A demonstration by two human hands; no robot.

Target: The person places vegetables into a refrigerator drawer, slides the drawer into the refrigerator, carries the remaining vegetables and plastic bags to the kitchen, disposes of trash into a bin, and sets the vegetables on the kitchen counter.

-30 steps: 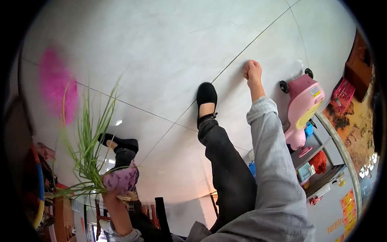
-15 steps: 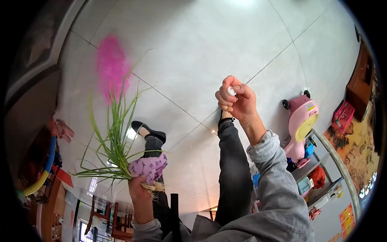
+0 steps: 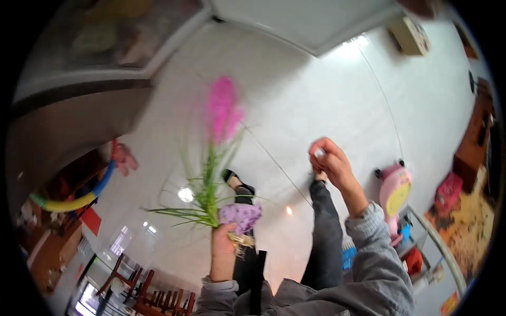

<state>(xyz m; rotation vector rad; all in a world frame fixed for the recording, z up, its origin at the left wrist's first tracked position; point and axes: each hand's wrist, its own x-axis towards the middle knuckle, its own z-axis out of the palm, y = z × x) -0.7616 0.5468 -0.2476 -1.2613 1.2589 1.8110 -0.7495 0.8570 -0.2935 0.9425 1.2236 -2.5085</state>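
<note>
My left hand (image 3: 224, 237) is closed round the base of a bunch of long green grassy leaves (image 3: 208, 197). A bright pink, feathery-looking plume (image 3: 224, 110), blurred by motion, shows at the top of the bunch. Purple patterned cloth (image 3: 242, 217) sits at the base beside my fingers, with pale, straw-like ends (image 3: 241, 240) below it. Raised on the other side, my right hand (image 3: 334, 162) has its fingers curled in on a small white object (image 3: 319, 152), mostly hidden and too blurred to name.
A large pale panel (image 3: 274, 26) and a dark-sided piece of furniture (image 3: 79, 116) stand ahead. On the left are a coloured hoop (image 3: 68, 204) and wooden chairs (image 3: 153, 295). A pink ride-on toy (image 3: 395, 192) and a shelf unit (image 3: 435, 226) stand on the right.
The view has turned left, bringing the panel and furniture closer. The bunch appears further right and more upright. My right hand appears lower and further right, still curled.
</note>
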